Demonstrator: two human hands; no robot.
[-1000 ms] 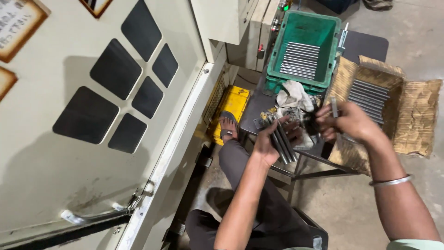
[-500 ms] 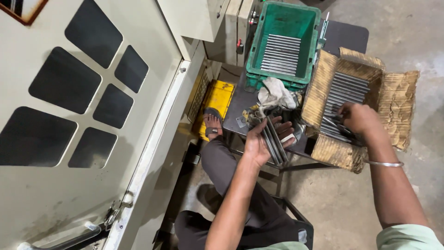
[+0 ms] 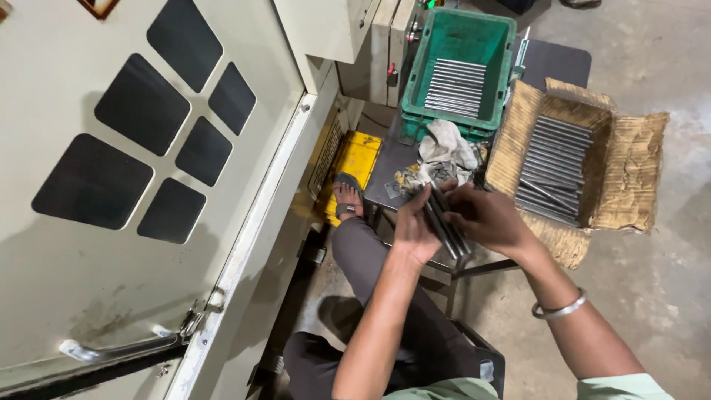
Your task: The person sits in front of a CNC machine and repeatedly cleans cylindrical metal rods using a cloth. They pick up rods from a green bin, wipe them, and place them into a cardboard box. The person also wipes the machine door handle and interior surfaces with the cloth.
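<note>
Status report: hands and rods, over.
Left hand grips a bundle of metal rods. Right hand closed on the same bundle. More rods lie in the cardboard box and green crate. Nothing blocking.

Left side: the pale machine cabinet walls off everything left of the small metal stand, leaving only a narrow gap where a sandalled foot rests.
Far edge of stand: blocked by the green crate, its floor lined with metal rods.
Stand top: a crumpled white rag fills the middle; a bare strip shows along the left edge.
Right edge: the open cardboard box stands just beside the stand, flaps raised.
Near edge: both hands, left hand and right hand, crowd it with a rod bundle.
Open room: concrete floor to the right of the box.
</note>
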